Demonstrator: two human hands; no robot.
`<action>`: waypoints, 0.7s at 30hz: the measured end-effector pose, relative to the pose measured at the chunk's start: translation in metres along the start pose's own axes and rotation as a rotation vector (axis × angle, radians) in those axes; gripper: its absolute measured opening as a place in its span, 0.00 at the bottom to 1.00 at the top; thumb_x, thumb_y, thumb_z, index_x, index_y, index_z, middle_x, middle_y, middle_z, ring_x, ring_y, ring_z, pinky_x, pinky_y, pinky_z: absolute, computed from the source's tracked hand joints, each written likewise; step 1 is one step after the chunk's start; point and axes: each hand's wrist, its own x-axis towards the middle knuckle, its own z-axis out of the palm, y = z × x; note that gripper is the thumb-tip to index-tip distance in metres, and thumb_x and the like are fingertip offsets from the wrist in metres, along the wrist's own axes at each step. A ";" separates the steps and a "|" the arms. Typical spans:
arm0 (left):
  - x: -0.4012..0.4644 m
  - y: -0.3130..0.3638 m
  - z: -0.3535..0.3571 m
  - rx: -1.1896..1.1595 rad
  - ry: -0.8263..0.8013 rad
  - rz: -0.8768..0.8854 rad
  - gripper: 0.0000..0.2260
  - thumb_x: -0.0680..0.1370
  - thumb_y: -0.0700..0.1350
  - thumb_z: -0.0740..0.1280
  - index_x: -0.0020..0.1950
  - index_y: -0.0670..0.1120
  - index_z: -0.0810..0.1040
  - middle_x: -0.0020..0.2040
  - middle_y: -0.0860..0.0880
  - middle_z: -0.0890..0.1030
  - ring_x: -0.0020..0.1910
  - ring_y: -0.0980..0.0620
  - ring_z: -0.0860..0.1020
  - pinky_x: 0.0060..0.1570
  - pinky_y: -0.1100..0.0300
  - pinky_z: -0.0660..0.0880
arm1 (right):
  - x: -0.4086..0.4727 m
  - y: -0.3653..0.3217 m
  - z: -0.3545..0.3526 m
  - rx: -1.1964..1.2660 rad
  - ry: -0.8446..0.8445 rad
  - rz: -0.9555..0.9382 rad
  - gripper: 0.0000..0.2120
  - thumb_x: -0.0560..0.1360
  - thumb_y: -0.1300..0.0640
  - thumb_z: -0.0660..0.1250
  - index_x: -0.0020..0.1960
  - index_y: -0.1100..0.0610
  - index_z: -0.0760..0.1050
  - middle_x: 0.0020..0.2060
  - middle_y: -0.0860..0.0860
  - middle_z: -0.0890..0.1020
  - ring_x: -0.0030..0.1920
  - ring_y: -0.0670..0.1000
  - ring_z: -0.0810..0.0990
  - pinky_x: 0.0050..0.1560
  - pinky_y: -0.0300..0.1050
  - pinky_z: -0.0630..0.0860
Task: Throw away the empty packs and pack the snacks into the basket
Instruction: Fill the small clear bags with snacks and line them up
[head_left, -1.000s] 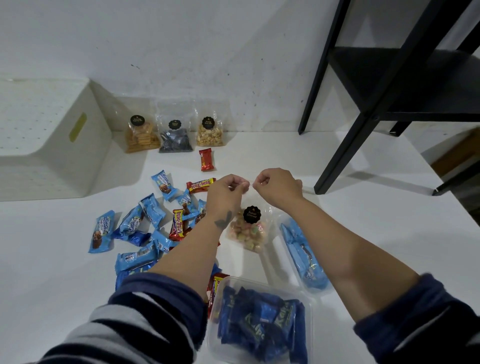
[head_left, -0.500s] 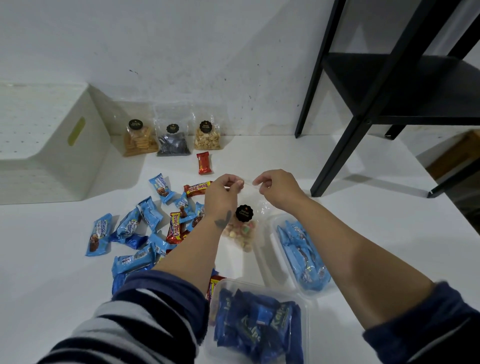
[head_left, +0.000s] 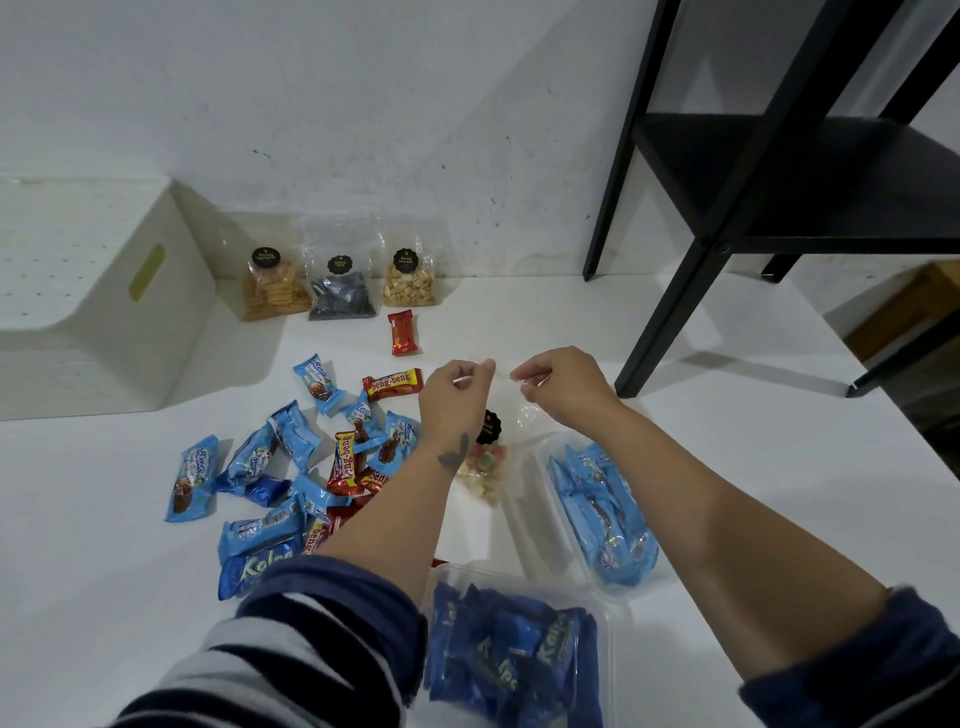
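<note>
Pinching: your left hand (head_left: 457, 387) and right hand (head_left: 558, 382) each nip the top edge of the clear candy bag (head_left: 485, 462) between thumb and curled fingers, the other fingers tucked in.
Bag: it hangs upright between your wrists, black sticker facing you, coloured sweets sunk to the bottom, which seems to rest on the white table (head_left: 753, 467).
Risk: the film looks thin; pull the two pinches apart too hard and I'd expect the mouth to split and sweets to scatter.
At 9 o'clock: loose blue and red snack packs (head_left: 291, 467), close enough for a dropped bag to knock.
At 5 o'clock: a clear tub of blue packs (head_left: 602, 509).
At 10 o'clock: the white basket (head_left: 104, 291), well apart, a long carry on a two-corner hold.
</note>
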 end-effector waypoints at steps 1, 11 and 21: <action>-0.001 0.002 -0.001 -0.020 0.002 -0.011 0.08 0.77 0.50 0.67 0.43 0.46 0.78 0.46 0.53 0.79 0.41 0.59 0.75 0.44 0.62 0.68 | -0.001 -0.001 -0.001 0.036 -0.016 0.000 0.10 0.75 0.62 0.67 0.54 0.57 0.82 0.46 0.51 0.83 0.45 0.47 0.77 0.39 0.32 0.70; -0.003 -0.006 -0.006 -0.056 -0.078 0.062 0.06 0.77 0.46 0.67 0.50 0.45 0.78 0.57 0.51 0.79 0.54 0.52 0.78 0.45 0.68 0.72 | 0.013 -0.002 0.010 0.181 0.063 0.139 0.10 0.77 0.59 0.62 0.43 0.54 0.82 0.40 0.46 0.80 0.43 0.48 0.77 0.42 0.41 0.71; 0.002 -0.046 -0.028 0.120 -0.223 0.130 0.28 0.73 0.26 0.62 0.61 0.58 0.69 0.54 0.49 0.75 0.47 0.48 0.80 0.33 0.56 0.78 | 0.007 0.009 0.038 0.304 0.122 0.012 0.16 0.77 0.63 0.64 0.61 0.49 0.72 0.59 0.52 0.70 0.53 0.49 0.72 0.53 0.37 0.66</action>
